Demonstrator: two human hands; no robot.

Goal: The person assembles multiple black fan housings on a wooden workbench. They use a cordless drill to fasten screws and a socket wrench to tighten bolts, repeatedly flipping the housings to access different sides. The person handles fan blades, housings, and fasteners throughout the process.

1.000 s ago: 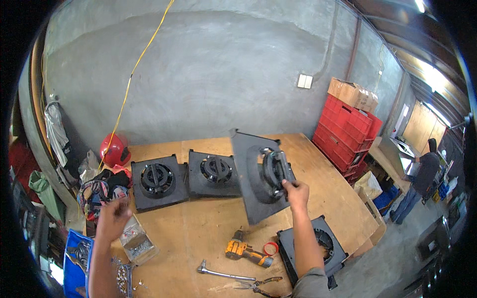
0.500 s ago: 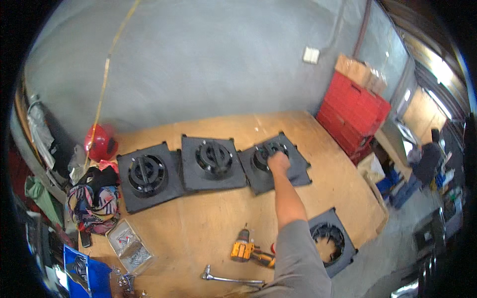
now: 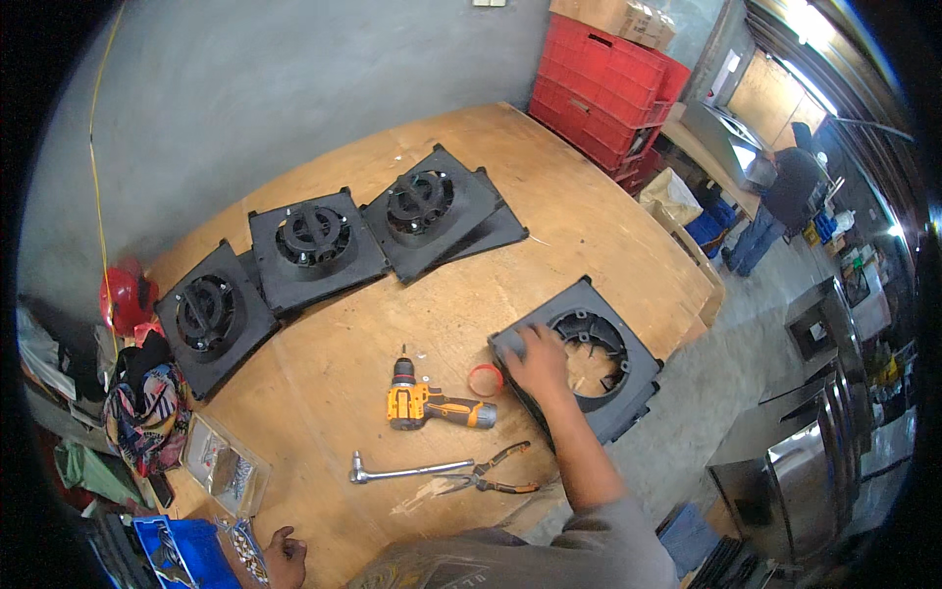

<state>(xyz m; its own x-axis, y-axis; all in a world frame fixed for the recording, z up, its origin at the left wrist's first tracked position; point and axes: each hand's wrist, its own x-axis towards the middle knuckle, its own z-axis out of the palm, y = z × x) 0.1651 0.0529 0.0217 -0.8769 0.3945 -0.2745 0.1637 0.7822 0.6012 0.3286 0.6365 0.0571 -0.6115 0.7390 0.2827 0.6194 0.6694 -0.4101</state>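
Note:
My right hand (image 3: 540, 363) is on the near-left side of a black square frame with a round opening (image 3: 628, 344), its fingers bent over the plate beside the ring. The frame lies at the table's right edge, and wood shows through its opening. At the lower left, my left hand (image 3: 287, 558) hangs with loosely curved fingers and nothing visible in it, next to a small blue bin of screws (image 3: 242, 552). Three black square housings with round grilles stand in a row at the back: left (image 3: 211, 319), middle (image 3: 312, 245) and right (image 3: 424, 211).
On the wooden table (image 3: 392, 324) lie a yellow-black cordless drill (image 3: 432, 404), a red ring (image 3: 485, 380), a ratchet wrench (image 3: 412, 471) and pliers (image 3: 496, 474). A clear hardware box (image 3: 224, 466) and patterned cloth (image 3: 147, 402) sit left. Red crates (image 3: 599, 88) stand behind; another person (image 3: 785, 196) is far right.
My right hand has left the rightmost grille housing and come nearer, onto the open frame. The view has swung right and down, and my left hand has come into sight.

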